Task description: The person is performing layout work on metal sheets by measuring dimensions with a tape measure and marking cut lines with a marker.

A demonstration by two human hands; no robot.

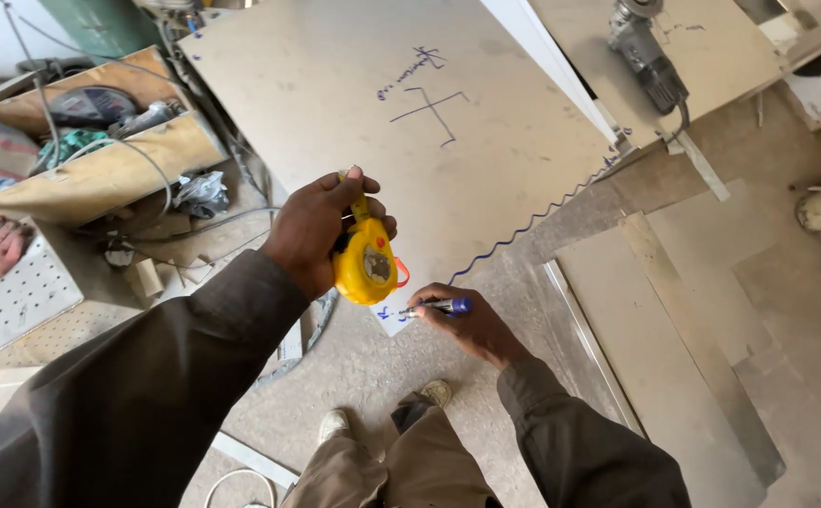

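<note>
My left hand point(314, 229) grips a yellow tape measure point(365, 263) just above the near corner of a large bare wooden board point(354, 75). My thumb presses on the tape's short yellow blade. My right hand point(471, 325) holds a blue marker pen point(440, 307) with its tip on the white near corner of the board, right under the tape measure. Blue pen marks, a cross and a wavy line along the right edge, show on the board.
A grey power tool point(650, 61) lies on a second board at the upper right. At left stands a wooden box point(100, 160) of tools and cables beside a perforated white panel point(15, 296). Flat board offcuts point(693, 310) cover the floor at right. My shoes point(335, 423) are below.
</note>
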